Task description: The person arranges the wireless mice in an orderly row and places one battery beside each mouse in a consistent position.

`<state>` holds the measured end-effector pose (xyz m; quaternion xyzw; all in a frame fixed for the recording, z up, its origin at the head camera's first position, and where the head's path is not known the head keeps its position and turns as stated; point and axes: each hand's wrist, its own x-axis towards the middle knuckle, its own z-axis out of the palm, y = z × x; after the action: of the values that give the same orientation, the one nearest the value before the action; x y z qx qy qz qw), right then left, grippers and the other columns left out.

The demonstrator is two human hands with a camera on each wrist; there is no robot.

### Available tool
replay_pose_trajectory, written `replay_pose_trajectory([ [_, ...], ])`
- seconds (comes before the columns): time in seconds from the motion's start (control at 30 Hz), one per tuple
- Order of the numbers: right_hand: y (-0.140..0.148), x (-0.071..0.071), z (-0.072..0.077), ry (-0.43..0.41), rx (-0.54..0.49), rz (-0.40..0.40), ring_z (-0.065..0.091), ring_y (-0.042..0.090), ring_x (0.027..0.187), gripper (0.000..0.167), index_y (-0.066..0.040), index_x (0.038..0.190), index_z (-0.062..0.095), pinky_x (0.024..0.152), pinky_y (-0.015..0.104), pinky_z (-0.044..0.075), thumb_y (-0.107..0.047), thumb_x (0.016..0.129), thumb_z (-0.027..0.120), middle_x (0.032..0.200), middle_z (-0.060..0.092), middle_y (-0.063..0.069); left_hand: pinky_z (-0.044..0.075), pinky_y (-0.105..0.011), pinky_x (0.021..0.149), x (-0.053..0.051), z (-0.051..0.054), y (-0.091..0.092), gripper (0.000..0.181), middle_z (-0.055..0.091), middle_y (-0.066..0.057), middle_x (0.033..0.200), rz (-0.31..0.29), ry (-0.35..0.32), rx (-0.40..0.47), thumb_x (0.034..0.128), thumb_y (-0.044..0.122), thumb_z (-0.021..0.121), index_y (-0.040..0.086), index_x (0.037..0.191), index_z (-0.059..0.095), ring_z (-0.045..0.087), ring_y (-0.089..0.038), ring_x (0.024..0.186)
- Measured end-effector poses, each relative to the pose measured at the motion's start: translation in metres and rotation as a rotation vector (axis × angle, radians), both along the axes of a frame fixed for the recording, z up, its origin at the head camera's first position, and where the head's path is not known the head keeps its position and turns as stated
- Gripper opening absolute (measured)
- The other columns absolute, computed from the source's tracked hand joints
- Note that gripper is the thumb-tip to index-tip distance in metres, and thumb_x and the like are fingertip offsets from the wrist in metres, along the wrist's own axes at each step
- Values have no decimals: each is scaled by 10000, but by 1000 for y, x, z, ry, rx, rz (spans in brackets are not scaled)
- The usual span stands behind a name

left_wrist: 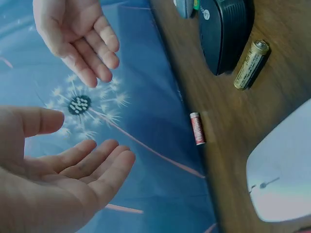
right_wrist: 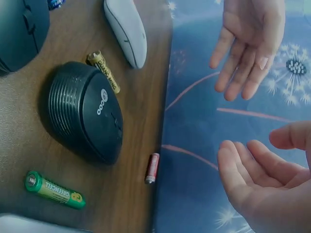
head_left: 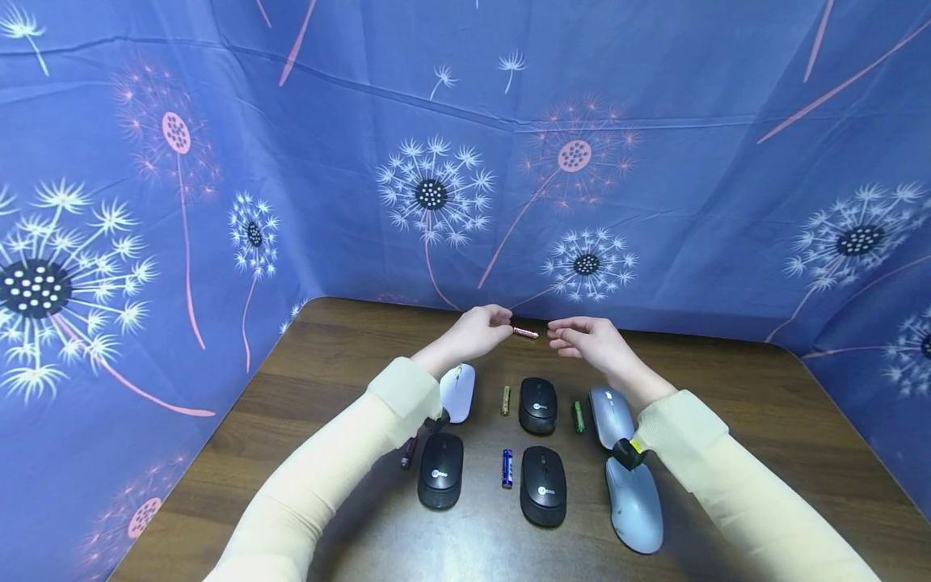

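My left hand (head_left: 478,333) is held over the back of the table, fingers loosely bent with nothing in them. Facing it from the right is my right hand (head_left: 592,343), also holding nothing. A small red-and-white battery (head_left: 525,332) lies near the table's back edge, between the two hands in the head view. Both wrist views show it on the wood, apart from the fingers. In front of the hands are a gold battery (left_wrist: 251,65), a black mouse (right_wrist: 85,111) and a green battery (right_wrist: 55,190). A white mouse (head_left: 457,394) lies below the left hand, a silver mouse (head_left: 612,416) below the right.
Closer to me are two more black mice, one at left (head_left: 440,470) and one at centre (head_left: 544,485), with a blue battery (head_left: 507,469) between them. A dark reddish battery (head_left: 409,453) lies left, a grey-blue mouse (head_left: 634,505) right. Blue dandelion-print cloth (head_left: 327,202) hangs behind the table.
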<state>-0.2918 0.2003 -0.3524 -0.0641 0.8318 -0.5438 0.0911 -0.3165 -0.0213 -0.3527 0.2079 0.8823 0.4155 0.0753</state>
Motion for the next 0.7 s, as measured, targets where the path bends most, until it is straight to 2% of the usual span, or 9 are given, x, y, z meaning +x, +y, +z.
replay_pose_trajectory([
  [0.1,1,-8,-3,-50,-74,-47,632,151,998,390,75,1331,454,954,344,479,-129,1003,402,1334,495,260,440,-349,991,-10,-4,4,378,578,-129,1283,58,-84,67,954,200,514,20,1284,545,523,-237,1207],
  [0.2,2,-15,-6,-95,-156,-84,611,51,928,422,82,1372,395,1021,380,420,-136,1011,381,1375,449,266,453,-370,972,-20,-9,8,376,567,-147,1273,107,-203,158,960,179,495,8,1292,536,526,-259,1176],
  [0.37,2,-30,-14,-142,-264,-111,582,41,904,451,103,1415,293,1084,412,345,-119,1023,309,1430,362,288,432,-418,1008,-38,-23,13,393,530,-182,1309,168,-397,322,981,158,441,-37,1319,488,486,-306,1229],
  [0.47,2,-38,-21,-183,-324,-140,578,71,913,455,103,1425,265,1098,413,325,-111,1023,277,1447,336,286,427,-426,1013,-50,-34,16,399,518,-193,1327,199,-439,357,978,185,451,-51,1298,490,469,-315,1256],
  [0.5,2,-41,-24,-196,-336,-148,573,87,935,460,101,1430,254,1103,414,318,-116,1025,260,1456,321,285,466,-409,961,-60,-46,17,406,547,-190,1287,198,-428,372,965,216,477,-49,1271,509,506,-301,1213],
  [0.57,2,-45,-30,-228,-367,-174,562,119,976,470,94,1437,243,1110,409,309,-134,1026,246,1467,302,276,484,-399,926,-67,-54,22,410,562,-188,1260,222,-426,366,951,228,498,-52,1249,517,530,-289,1176],
  [0.63,2,-50,-36,-270,-412,-202,529,180,1074,480,89,1443,226,1120,400,294,-149,1026,240,1482,274,263,489,-401,907,-75,-64,29,401,567,-179,1233,244,-435,357,947,227,496,-54,1232,521,538,-281,1145],
  [0.67,2,-51,-39,-288,-429,-211,508,211,1124,488,87,1448,210,1123,394,289,-158,1026,231,1492,254,259,492,-399,890,-77,-68,33,358,579,-163,1176,263,-424,343,943,220,489,-51,1171,543,550,-265,1096],
  [0.7,2,-53,-42,-306,-453,-220,474,257,1188,494,88,1450,195,1128,390,281,-160,1025,228,1500,234,258,498,-408,875,-85,-78,37,355,572,-151,1165,272,-414,331,938,222,486,-46,1164,548,548,-257,1076],
])
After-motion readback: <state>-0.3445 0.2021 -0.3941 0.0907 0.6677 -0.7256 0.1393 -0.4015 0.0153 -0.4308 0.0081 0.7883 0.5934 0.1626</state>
